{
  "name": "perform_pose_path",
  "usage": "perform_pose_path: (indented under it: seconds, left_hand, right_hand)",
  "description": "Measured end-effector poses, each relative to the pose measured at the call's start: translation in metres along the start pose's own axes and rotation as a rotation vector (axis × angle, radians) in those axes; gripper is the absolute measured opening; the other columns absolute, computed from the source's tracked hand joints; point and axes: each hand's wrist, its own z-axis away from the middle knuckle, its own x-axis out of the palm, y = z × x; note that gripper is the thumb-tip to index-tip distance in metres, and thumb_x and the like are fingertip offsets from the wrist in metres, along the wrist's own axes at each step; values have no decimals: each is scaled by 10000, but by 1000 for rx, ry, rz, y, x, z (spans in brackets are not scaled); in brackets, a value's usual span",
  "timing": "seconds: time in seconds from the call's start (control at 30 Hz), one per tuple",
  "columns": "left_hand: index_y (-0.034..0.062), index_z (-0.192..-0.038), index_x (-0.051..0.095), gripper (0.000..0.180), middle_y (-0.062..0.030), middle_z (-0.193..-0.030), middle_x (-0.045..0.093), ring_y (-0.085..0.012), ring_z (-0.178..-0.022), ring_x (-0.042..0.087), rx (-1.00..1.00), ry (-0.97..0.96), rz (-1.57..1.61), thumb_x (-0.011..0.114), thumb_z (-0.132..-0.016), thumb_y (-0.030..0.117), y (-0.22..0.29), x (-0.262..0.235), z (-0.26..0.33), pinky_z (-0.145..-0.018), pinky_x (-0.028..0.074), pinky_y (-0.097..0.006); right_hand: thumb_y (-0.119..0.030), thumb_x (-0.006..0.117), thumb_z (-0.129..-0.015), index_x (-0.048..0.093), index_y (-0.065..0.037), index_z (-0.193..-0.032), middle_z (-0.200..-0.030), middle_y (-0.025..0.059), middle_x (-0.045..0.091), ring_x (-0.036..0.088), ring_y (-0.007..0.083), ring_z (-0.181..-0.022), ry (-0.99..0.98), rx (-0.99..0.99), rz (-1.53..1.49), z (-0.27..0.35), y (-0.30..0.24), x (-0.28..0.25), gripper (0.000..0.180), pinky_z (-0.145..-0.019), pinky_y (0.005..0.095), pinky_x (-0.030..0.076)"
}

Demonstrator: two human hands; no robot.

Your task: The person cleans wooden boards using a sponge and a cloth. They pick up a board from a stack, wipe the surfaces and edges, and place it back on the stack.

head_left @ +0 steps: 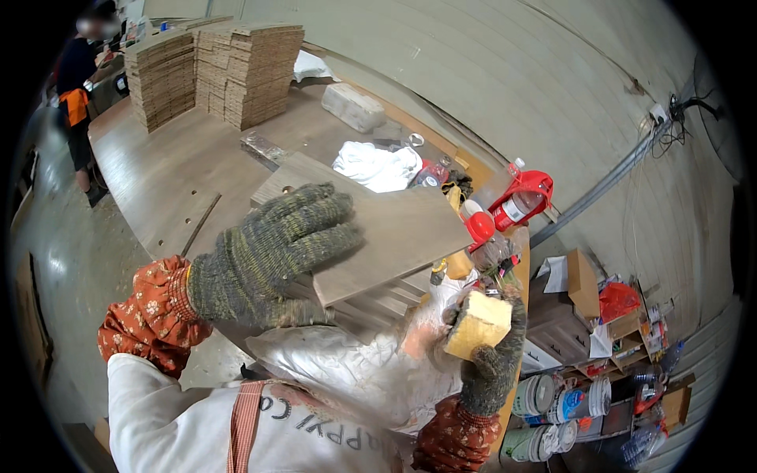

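Wooden panel [378, 229] is being pinned flat by the gloved left hand [268, 256], while the right hand [493, 347] is gripping a yellow sponge block [477, 325] beside it.

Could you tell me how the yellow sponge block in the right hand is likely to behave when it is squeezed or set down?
The yellow sponge block looks porous, so probably light and squashy. Its flat faces suggest it would sit still rather than roll. The gloved right hand likely grips it without slipping.

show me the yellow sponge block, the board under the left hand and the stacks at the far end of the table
yellow sponge block [479, 322], head view, front face
board [402, 229], head view, bare top surface
stacks of boards [244, 71], head view, side of the nearer stack
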Motion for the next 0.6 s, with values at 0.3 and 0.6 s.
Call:
perform_pose_path:
  seconds: [0.3, 0.6]
  left_hand:
    - [126, -1302, 572, 534, -166, -1382, 488, -381, -1320, 416, 33, 26, -33, 617, -838, 387, -9, 7, 6, -1089, 328, -500]
    - [122, -1300, 572, 553, -168, -1363, 504, -387, -1301, 438, 67, 88, -46, 620, -832, 414, -11, 10, 7, -1064, 361, -499]
  right_hand:
    - [-62, 630, -831, 511, -6, -1251, -1200, 201, 590, 607, 364, -1071, -524, -513, 739, -13, -44, 91, 440, -984, 444, 458]
    - [-83, 593, -796, 599, 19, -1128, -1083, 210, 631, 623, 349, -1031, -522, -623, 986, -20, -61, 109, 347, -945, 414, 484]
